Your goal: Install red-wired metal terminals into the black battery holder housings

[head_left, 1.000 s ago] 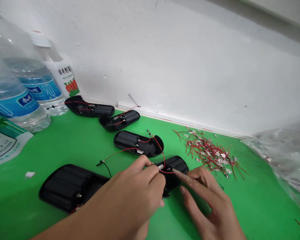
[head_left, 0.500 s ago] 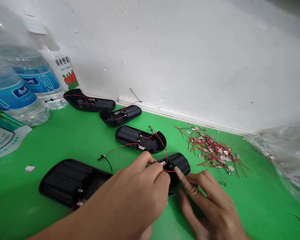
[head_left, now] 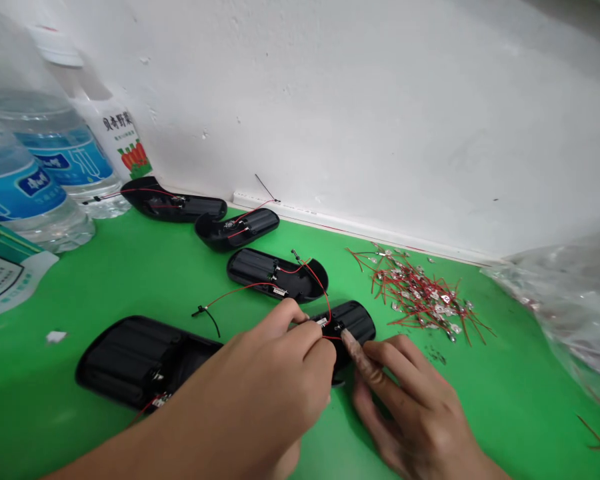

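A black plastic shell (head_left: 357,321) with thin red wires and small metal contacts lies on the green tabletop between my hands. My left hand (head_left: 285,373) is closed at the shell's left end, its fingers curled over it; the fingertips are hidden. The index fingertip of my right hand (head_left: 410,393) presses inside the shell beside a red wire and a contact. My right thumb is bent down near the shell's front edge. A red wire (head_left: 325,287) rises from this shell to a small black connector (head_left: 295,255) above the neighbouring shell (head_left: 253,265).
Two more wired shells (head_left: 180,207) (head_left: 260,223) lie near the wall. Another shell (head_left: 125,353) sits left, partly behind my left forearm. Metal tabs with red wires (head_left: 420,293) are heaped right, near a clear plastic bag (head_left: 570,307). Water bottles (head_left: 25,180) stand at left.
The whole view has shifted slightly, so everything appears a little further left. Both hands keep nearly the same position at the shell; the right index fingertip stays on it.
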A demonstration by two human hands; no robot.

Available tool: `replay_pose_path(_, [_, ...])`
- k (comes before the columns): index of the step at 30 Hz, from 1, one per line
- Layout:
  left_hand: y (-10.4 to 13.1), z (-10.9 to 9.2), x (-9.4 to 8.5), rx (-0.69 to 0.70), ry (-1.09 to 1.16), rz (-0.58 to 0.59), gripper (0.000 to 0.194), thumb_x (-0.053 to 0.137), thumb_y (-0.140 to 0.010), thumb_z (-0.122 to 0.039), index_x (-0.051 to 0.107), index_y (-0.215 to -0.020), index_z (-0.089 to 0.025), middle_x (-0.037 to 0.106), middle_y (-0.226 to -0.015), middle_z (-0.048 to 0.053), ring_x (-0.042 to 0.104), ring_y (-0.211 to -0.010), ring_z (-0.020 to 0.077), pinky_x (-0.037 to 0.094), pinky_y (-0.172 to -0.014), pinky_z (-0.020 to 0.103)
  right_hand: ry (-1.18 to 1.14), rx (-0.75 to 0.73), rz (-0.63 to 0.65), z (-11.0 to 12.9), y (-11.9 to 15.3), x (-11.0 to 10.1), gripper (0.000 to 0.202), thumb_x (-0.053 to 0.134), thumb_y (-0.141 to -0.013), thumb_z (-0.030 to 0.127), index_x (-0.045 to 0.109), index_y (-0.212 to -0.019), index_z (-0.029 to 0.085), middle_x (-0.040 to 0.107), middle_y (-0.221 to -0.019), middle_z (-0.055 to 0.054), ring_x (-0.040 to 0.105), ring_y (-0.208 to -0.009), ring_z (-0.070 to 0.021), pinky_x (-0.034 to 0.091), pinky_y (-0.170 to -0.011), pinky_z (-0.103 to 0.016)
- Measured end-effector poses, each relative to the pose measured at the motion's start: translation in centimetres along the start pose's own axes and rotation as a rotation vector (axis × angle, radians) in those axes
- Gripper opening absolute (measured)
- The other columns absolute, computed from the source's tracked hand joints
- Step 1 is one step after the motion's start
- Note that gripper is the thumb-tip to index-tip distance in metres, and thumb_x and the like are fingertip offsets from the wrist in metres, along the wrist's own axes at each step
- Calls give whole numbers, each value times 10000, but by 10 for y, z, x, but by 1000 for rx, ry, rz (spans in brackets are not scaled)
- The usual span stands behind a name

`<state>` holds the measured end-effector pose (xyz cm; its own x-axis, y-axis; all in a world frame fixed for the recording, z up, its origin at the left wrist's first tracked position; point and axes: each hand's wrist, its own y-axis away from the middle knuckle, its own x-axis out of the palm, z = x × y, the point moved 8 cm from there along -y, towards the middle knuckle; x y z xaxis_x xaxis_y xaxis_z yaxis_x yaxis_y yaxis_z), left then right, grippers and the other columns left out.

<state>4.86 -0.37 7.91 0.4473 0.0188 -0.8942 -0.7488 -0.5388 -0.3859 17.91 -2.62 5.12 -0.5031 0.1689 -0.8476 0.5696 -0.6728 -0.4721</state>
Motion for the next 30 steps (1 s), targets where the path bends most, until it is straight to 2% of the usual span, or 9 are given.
replay_pose_path(4, [1,0,2,-23,25,41,223,797,-713,-43,639,-746,-196,649,-757,-22,564,-723,212,437,-780,398,51,-11,44,1,-1,2,472,569,-972,-17,546,-1443,7,656,-963,-122,497,-827,-240,542,-645,-364])
replay_pose_path(9, [1,-1,-2,-43,86,43,208,763,-749,-31,635,-763,-195,653,-772,-13,573,-739,226,432,-806,409,162,-75,77,10,-6,0,277,541,-992,18,661,-1240,3,668,-920,-117,494,-798,-242,501,-584,-356])
replay_pose_path(14, [1,6,-5,-122,148,33,266,667,-794,54,599,-759,-200,668,-789,-9,601,-805,227,437,-872,393,193,-92,68,13,-14,-4,253,506,-967,18,739,-1061,39,693,-931,-121,534,-803,-260,530,-623,-401])
replay_pose_path(16, [3,8,-2,-131,184,50,284,606,-800,77,583,-769,-204,677,-813,-4,606,-837,229,450,-857,383,133,-49,73,7,-17,-5,297,493,-953,46,751,-1101,64,685,-887,-101,558,-772,-261,535,-615,-412])
replay_pose_path(18, [6,13,3,-168,197,70,303,596,-760,97,553,-785,-202,664,-814,-12,613,-849,212,461,-862,362,-9,26,6,-6,-20,-12,379,480,-943,68,748,-1206,116,675,-849,-70,587,-740,-239,534,-610,-385])
replay_pose_path(20, [8,15,6,-158,218,74,362,604,-707,136,547,-825,-202,677,-867,-29,620,-881,192,462,-901,340,-145,94,-141,-21,-22,-27,435,467,-953,76,737,-1277,181,669,-848,-47,616,-737,-203,538,-620,-335])
replay_pose_path(23, [11,13,7,-141,221,77,380,605,-733,141,559,-879,-207,685,-917,-25,623,-928,194,470,-911,329,-209,173,-332,-41,-21,-48,448,457,-973,70,732,-1297,214,654,-857,-34,635,-752,-174,544,-636,-297])
replay_pose_path(27, [9,11,7,-151,192,111,295,605,-793,78,543,-842,-206,674,-880,-9,622,-892,207,493,-902,357,-202,208,-398,-48,-22,-61,414,463,-969,84,763,-1222,215,634,-831,-26,628,-738,-175,537,-629,-302])
replay_pose_path(30, [4,8,-2,-110,189,109,274,576,-829,57,550,-846,-216,694,-888,-5,634,-916,213,504,-883,346,-206,208,-415,-47,-23,-65,405,468,-971,92,761,-1222,218,638,-853,-31,635,-764,-178,546,-657,-310])
